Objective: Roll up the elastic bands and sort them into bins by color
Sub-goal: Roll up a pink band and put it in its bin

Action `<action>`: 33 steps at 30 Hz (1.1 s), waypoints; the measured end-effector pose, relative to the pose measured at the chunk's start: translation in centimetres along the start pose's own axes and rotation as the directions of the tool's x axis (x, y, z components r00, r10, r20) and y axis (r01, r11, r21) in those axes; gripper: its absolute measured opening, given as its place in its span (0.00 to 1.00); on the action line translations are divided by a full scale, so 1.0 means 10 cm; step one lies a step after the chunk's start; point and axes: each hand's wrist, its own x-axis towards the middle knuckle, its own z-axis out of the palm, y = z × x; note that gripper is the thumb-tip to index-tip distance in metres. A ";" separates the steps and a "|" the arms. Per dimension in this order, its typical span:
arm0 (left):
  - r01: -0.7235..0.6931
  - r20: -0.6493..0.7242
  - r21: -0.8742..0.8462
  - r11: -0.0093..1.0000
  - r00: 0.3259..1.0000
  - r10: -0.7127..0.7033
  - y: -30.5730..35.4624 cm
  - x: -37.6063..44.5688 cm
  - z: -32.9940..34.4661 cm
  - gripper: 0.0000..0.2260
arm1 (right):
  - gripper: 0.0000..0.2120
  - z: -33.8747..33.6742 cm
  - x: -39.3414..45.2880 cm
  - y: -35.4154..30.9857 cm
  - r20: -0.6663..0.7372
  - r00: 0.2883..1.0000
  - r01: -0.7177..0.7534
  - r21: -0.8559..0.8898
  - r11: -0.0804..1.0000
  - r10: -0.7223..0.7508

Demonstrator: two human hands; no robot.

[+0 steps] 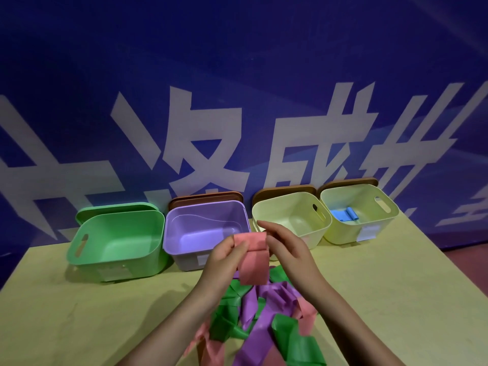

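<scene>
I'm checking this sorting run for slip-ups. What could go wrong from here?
1. The pink band trails from both hands into the tangled pile, so rolling may drag other bands along.
2. No bin is pink; it could land wrongly, for instance in the yellow bin holding a blue roll.
</scene>
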 end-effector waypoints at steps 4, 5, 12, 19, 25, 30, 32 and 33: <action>-0.119 0.005 0.091 0.989 0.993 0.119 0.06 -0.02 0.00 0.05 | 0.07 0.05 0.03 -0.04 0.008 0.997 -0.075 0.061 0.995 0.074; -0.139 -0.002 0.081 0.987 0.990 0.140 0.07 -0.03 0.01 0.04 | 0.03 0.05 0.03 -0.06 0.008 0.997 -0.077 0.101 0.992 0.076; -0.019 -0.033 -0.031 0.999 0.999 0.018 0.04 -0.02 0.03 0.22 | 0.07 0.10 0.05 -0.11 -0.018 0.993 -0.106 0.230 0.967 0.113; -0.052 -0.095 0.100 0.994 0.994 0.062 0.02 -0.02 0.09 0.13 | 0.07 0.12 0.04 -0.10 -0.049 0.988 -0.131 0.272 0.953 0.149; -0.103 -0.107 0.176 0.979 0.987 0.123 -0.02 0.00 0.09 0.12 | 0.05 0.12 0.03 -0.06 -0.034 0.986 -0.145 0.277 0.950 0.160; -0.154 -0.059 0.266 0.952 0.983 0.175 0.00 -0.01 0.08 0.10 | 0.06 0.11 0.03 -0.03 -0.016 0.987 -0.148 0.268 0.952 0.158; -0.189 -0.035 0.308 0.932 0.977 0.210 0.02 -0.01 0.06 0.11 | 0.05 0.11 0.01 0.00 -0.014 0.990 -0.133 0.246 0.960 0.141; -0.211 -0.021 0.326 0.922 0.973 0.230 0.02 -0.01 0.05 0.11 | 0.04 0.11 0.00 0.01 -0.017 0.992 -0.116 0.226 0.967 0.123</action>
